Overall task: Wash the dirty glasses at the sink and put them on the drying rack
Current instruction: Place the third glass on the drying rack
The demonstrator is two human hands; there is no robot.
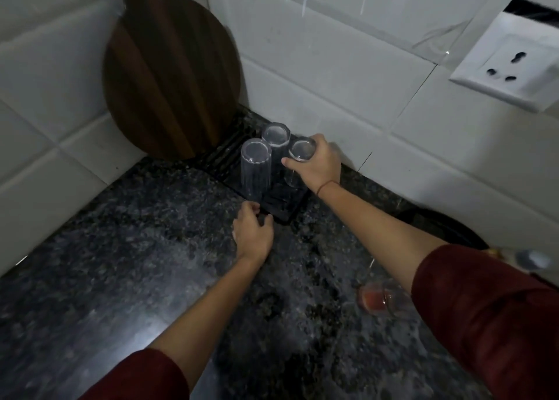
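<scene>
3 clear glasses (255, 170) stand upside down on the black drying rack (284, 207) in the corner of the counter (151, 248). The right hand (317, 165) wraps around the top of the glass on the right (298, 153), and the left hand (252, 235) curls its fingers on the rack's near edge. 1 dirty glass (381, 298) with red drink sits by the right arm.

Speckled black counter (151, 263), white tiles (332, 76)
</scene>
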